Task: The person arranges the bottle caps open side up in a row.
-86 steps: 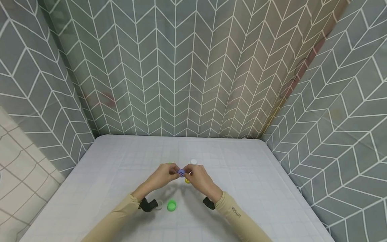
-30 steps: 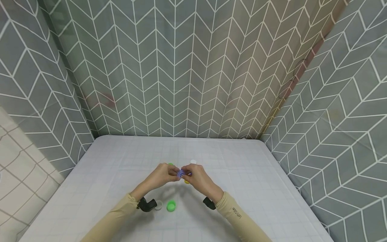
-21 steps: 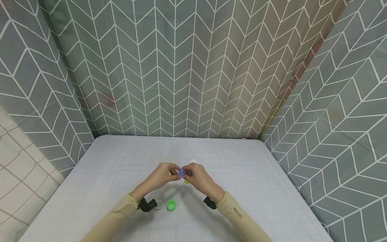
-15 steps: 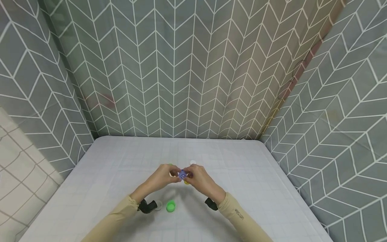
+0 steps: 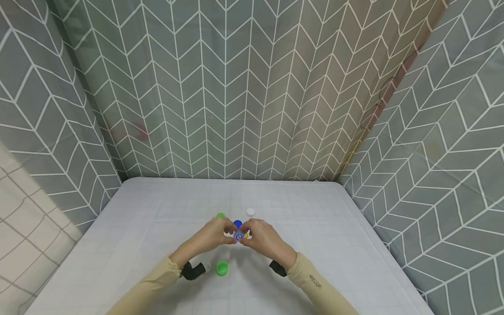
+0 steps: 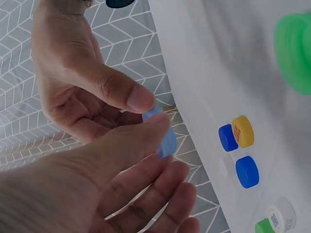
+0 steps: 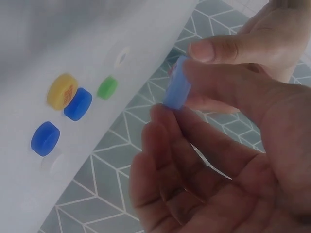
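Between my two hands in the head view is a pale violet-blue bottle cap (image 5: 238,236) with a dark spiral mark on its face. My left hand (image 5: 212,232) pinches it from the left, thumb and fingertips on its edge. From the right side, my right hand (image 5: 264,237) also pinches its rim. Both wrist views show the bottle cap (image 6: 168,141) raised off the table, the thumbs of both hands close together at it. The lower fingers of my right hand (image 7: 194,160) spread loosely below the cap.
Loose caps lie on the white table (image 5: 315,245): blue (image 5: 237,223), green (image 5: 220,215), white (image 5: 250,212) and yellow (image 6: 243,131), mostly beyond my hands. A larger green cap (image 5: 222,268) lies nearer to me, with a clear ring partly behind the left wrist camera (image 5: 193,271).
Both hands have come slightly nearer to me with the cap between them. The cap has been turned about, and its spiral face now shows. A blue cap behind it has come into sight.
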The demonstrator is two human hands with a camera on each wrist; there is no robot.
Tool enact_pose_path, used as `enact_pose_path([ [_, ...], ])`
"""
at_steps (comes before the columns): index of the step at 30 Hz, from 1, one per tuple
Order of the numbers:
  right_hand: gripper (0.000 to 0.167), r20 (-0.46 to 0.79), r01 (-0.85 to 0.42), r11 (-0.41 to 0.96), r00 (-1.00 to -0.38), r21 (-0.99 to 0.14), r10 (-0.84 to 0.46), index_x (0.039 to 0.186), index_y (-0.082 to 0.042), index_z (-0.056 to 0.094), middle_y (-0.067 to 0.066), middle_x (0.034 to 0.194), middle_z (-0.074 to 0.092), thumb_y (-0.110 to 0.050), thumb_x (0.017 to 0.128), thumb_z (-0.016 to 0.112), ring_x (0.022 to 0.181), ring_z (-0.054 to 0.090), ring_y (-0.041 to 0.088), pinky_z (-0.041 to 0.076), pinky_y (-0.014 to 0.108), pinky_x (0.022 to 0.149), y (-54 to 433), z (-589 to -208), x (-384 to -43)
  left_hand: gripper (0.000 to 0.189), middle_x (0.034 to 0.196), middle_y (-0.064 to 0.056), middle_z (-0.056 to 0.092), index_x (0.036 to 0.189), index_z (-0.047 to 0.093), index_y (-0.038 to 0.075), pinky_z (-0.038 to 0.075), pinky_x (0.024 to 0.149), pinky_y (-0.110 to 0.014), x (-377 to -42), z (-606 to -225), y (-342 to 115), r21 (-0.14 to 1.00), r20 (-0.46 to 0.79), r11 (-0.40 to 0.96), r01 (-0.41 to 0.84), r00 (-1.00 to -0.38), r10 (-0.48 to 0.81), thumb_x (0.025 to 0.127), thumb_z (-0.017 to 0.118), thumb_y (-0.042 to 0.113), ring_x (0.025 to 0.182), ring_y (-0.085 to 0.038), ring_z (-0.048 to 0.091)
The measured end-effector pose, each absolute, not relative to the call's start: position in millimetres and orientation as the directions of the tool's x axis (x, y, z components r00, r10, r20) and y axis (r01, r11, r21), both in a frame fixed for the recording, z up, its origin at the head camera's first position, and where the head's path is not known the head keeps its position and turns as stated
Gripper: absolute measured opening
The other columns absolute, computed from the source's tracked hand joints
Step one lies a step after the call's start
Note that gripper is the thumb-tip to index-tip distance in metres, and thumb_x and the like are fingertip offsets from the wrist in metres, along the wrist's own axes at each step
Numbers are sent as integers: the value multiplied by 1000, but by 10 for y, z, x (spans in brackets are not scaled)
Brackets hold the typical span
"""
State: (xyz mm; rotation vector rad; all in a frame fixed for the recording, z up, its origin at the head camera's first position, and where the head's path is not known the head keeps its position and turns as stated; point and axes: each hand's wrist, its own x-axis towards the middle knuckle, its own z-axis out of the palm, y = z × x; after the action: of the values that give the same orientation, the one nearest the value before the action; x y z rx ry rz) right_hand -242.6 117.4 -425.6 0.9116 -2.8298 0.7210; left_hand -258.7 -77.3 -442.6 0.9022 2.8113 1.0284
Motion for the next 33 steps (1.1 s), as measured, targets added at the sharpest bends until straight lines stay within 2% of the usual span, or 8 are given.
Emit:
enact_pose_path([
  [7, 15, 211, -591, 723, -805, -357, -554, 89, -12, 73, 0, 84, 70, -18, 77, 79, 75, 58, 6, 46, 20, 64, 1188, -4264, -2376, 24, 87, 1, 69, 94, 75, 7, 53, 71, -27, -2546, -4419, -749, 585, 133, 628, 513, -825, 550, 73, 83, 14, 83, -14, 63],
  [16, 19, 96, -578, 742, -806, -340, -584, 91, -12, 73, -3, 81, 70, -22, 77, 81, 74, 59, 5, 46, 18, 64, 1171, -4346, -2295, 24, 88, 3, 70, 90, 74, 11, 50, 72, -27, -2476, -4478, -711, 542, 52, 655, 527, -799, 599, 69, 85, 17, 84, -15, 62],
  [25, 22, 57, -573, 759, -808, -308, -587, 92, -11, 72, -5, 82, 70, -18, 73, 80, 73, 56, 1, 47, 18, 65, 1155, -4444, -2210, 22, 82, 9, 69, 85, 76, 14, 47, 76, -29, -2439, -4556, -672, 518, -4, 679, 520, -792, 610, 67, 85, 22, 81, -11, 61],
  [31, 23, 41, -581, 757, -800, -301, -598, 90, -10, 72, -6, 81, 70, -19, 71, 82, 70, 54, 0, 45, 17, 64, 1136, -4496, -2165, 24, 81, 8, 67, 86, 76, 13, 47, 67, -23, -2418, -4651, -642, 577, -75, 679, 454, -798, 598, 64, 84, 19, 72, -4, 58],
  [33, 23, 32, -586, 757, -796, -288, -604, 90, -10, 72, -6, 81, 70, -19, 71, 82, 69, 52, -1, 45, 17, 63, 1132, -4509, -2159, 24, 81, 8, 67, 85, 76, 13, 47, 68, -23, -2406, -4656, -630, 577, -79, 680, 453, -798, 598, 63, 84, 19, 71, -3, 56],
])
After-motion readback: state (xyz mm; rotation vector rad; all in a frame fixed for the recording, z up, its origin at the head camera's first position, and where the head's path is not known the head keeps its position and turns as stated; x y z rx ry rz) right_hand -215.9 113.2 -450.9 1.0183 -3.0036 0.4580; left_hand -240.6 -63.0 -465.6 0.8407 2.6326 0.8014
